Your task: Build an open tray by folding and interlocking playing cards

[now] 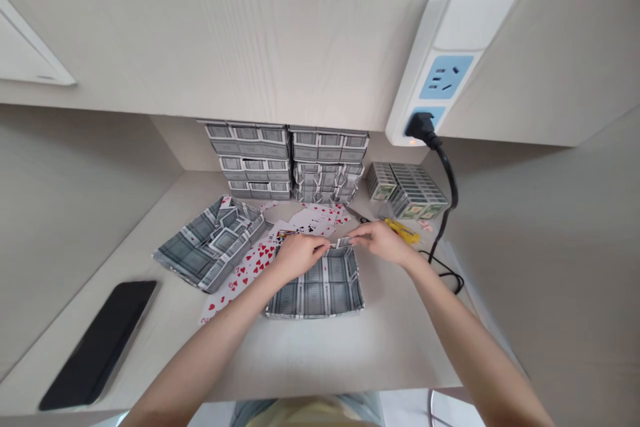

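Observation:
A shallow box made of grey-backed playing cards [325,290] sits on the desk in front of me. At its far rim, a small folded playing card [343,242] stands between my hands. My left hand [299,256] is closed, its thumb and fingers pinching the left end of that card by the rim. My right hand [384,242] pinches the right side with thumb and forefinger. Loose playing cards [245,273] lie face up, fanned beside and behind the box. Part of the rim is hidden by my left hand.
Another card box [213,247] stands at left with folded cards inside. Stacked card boxes [255,157] line the back, beside packed card decks [417,190]. Yellow-handled scissors [403,230] lie right. A phone [100,343] rests front left. A power strip [440,80] hangs above with a black cord [450,180].

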Demonstrator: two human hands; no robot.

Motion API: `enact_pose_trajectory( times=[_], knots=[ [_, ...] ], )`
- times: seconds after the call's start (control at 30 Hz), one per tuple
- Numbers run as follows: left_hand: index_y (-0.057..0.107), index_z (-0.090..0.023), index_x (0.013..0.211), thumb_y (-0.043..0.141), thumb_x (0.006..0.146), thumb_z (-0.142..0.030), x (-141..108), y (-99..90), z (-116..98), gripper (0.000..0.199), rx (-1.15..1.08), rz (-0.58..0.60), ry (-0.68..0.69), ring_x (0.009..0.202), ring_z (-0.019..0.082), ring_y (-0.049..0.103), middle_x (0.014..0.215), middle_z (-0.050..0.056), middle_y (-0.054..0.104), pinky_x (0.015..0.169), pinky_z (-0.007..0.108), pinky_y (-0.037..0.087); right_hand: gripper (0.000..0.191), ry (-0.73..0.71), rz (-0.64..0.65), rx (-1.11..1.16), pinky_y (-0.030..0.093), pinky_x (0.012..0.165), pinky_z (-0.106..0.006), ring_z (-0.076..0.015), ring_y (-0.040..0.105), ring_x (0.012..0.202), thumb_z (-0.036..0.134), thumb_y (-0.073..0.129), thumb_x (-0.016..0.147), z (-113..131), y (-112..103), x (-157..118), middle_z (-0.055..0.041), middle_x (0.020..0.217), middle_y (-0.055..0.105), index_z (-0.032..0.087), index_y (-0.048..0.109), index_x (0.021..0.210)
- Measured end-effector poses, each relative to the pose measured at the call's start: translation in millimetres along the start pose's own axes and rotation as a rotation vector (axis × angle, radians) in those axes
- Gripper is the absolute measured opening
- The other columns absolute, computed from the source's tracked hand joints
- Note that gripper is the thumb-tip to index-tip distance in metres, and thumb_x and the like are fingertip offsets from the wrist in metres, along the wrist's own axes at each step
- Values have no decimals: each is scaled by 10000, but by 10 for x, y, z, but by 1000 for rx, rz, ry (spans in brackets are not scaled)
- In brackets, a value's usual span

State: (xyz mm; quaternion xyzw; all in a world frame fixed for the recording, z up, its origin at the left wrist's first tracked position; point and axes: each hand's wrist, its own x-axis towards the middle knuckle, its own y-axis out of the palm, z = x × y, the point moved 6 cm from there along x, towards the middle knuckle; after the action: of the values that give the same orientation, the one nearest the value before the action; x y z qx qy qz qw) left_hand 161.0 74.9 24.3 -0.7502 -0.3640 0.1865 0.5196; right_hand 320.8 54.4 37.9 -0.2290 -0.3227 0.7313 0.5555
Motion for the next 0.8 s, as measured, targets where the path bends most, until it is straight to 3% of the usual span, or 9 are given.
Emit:
enact_pose_trajectory(
  times=[0.17, 0.33, 0.8],
  knots=[
    [633, -291, 940, 448, 800, -369, -9, -21, -28, 246, 56, 10, -8, 771, 166, 617, 871, -5, 683, 713, 252, 431, 194, -58, -10, -295, 419, 694, -262, -170, 610, 761, 219, 501, 788, 277, 50, 9, -30, 840, 686, 221, 670, 885],
    [625, -281, 942, 491, 774, -329, -4, -11, -13, 220, 93, 42, -53, 801, 187, 615, 873, 16, 678, 715, 270, 437, 162, -38, 19, -489, 379, 673, -241, -164, 591, 776, 201, 523, 781, 370, 124, 41, -46, 834, 670, 207, 652, 879],
    [631, -233, 812, 453, 793, -362, 2, 1, -19, 220, 164, 74, -46, 788, 197, 612, 818, 41, 671, 682, 272, 431, 150, -197, 159, -631, 335, 644, -252, -172, 568, 798, 184, 485, 797, 613, 222, 109, -61, 811, 642, 170, 633, 813]
  ],
)
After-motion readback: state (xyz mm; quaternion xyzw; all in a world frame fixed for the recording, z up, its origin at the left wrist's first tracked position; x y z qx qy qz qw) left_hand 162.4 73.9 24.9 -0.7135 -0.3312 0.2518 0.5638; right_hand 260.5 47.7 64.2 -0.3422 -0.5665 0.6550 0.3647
